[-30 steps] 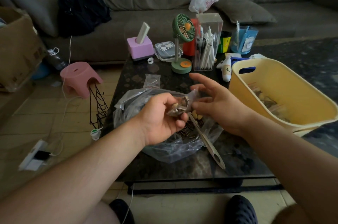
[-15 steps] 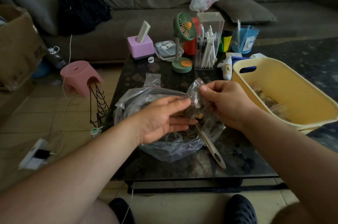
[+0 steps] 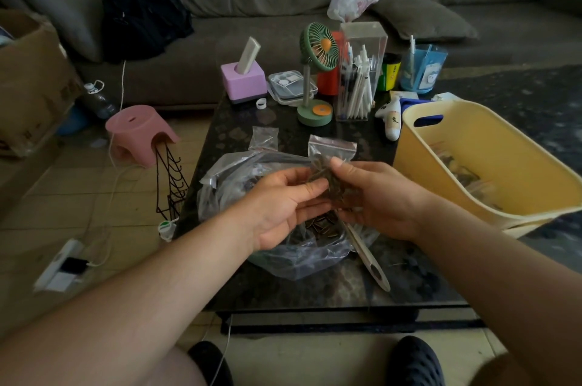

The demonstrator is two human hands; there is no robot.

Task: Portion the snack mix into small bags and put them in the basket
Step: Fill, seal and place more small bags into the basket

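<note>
Now both hands meet over the big snack-mix bag (image 3: 283,256) on the bench (image 3: 315,291). Right hand (image 3: 378,196) has its fingers pinching a small filled zip bag (image 3: 330,162); left hand (image 3: 283,206) lies flat-fingered against it. Yellow basket (image 3: 491,196) sits just right.

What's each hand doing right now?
Left hand: fingers straight, touching the small bag from the side.
Right hand: pinching the small bag, holding it upright.
</note>
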